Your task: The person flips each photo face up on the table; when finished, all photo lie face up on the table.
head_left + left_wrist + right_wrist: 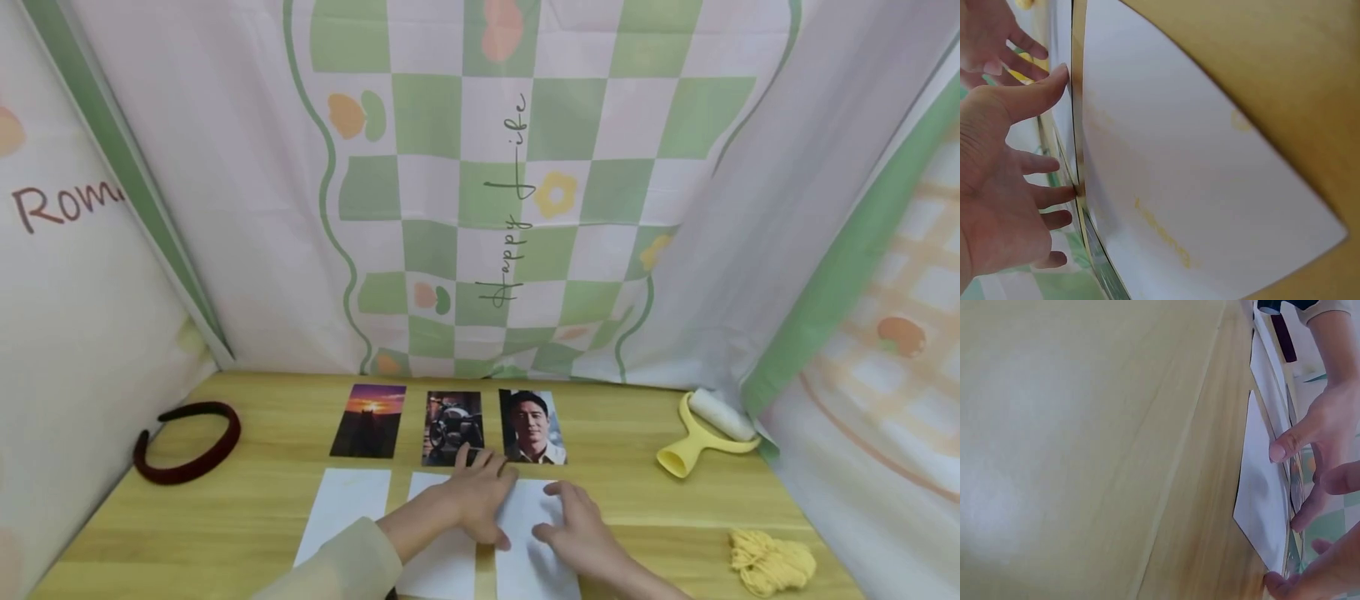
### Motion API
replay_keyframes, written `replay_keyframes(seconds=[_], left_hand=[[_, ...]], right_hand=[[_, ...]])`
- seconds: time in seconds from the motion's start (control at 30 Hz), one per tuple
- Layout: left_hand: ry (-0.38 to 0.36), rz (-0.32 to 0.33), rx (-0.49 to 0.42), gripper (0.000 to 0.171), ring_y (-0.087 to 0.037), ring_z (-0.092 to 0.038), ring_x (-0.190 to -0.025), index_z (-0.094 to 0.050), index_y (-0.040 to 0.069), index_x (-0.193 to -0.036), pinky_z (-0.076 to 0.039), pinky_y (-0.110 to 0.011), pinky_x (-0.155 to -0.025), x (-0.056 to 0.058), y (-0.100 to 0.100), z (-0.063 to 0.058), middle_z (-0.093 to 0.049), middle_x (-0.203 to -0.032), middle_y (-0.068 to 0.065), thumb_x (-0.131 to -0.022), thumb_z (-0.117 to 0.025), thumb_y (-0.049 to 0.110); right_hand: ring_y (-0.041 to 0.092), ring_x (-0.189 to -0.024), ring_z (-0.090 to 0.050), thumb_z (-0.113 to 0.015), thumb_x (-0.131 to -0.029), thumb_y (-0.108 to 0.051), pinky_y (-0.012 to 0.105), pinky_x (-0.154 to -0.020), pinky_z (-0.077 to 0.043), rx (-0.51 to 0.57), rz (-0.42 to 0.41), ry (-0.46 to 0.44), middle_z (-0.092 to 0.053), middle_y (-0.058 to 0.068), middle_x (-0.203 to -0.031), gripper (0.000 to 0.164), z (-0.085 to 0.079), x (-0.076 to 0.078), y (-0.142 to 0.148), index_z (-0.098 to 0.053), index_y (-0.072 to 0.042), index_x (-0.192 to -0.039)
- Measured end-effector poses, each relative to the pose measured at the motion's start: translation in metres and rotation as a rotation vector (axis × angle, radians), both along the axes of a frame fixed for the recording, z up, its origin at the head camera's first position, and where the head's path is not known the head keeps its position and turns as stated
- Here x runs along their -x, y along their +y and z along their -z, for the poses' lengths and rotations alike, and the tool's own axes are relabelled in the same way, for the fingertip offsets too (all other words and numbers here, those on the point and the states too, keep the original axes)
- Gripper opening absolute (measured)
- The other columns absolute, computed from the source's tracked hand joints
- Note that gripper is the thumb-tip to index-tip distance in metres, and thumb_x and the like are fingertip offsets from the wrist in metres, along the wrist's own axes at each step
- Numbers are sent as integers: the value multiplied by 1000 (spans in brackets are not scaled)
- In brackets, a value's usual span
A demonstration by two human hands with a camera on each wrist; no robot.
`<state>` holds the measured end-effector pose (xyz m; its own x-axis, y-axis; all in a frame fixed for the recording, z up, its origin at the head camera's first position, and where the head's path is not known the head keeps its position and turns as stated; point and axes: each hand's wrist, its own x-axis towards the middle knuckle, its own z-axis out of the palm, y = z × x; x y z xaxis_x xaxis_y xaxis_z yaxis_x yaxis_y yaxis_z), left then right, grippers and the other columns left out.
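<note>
Three white cards lie in a row on the wooden table: a left one (345,500), a middle one (442,562) and a right one (534,542). My left hand (480,500), fingers spread, reaches over the top of the middle card, its fingertips at the lower edge of the motorcycle photo (452,421). Over the right card's right side is my right hand (588,529), fingers slightly bent and apart. The left wrist view shows a large white card (1197,169) with faint yellow print beside the left hand. Neither hand grips anything.
Behind the cards lie a sunset photo (367,421) and a portrait photo (534,427) of a person. A dark red headband (187,479) is at far left. At right are a yellow-handled roller (701,437) and a yellow yarn bundle (772,562). Printed curtains (495,192) enclose the table.
</note>
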<state>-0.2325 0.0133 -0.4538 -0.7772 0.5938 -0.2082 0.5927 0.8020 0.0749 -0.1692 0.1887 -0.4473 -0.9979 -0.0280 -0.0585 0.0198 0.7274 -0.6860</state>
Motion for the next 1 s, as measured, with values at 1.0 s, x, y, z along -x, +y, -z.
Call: replay_keyframes(seconds=[1.0], left_hand=[[28, -14, -103, 88, -26, -41, -138, -49, 29, -150, -35, -58, -121, -10, 3, 5, -50, -143, -6, -74, -89, 47]], right_hand=[[49, -117, -61, -64, -84, -6, 58, -104, -52, 346, 166, -197, -56, 43, -130, 64, 4, 9, 10, -37, 21, -135]])
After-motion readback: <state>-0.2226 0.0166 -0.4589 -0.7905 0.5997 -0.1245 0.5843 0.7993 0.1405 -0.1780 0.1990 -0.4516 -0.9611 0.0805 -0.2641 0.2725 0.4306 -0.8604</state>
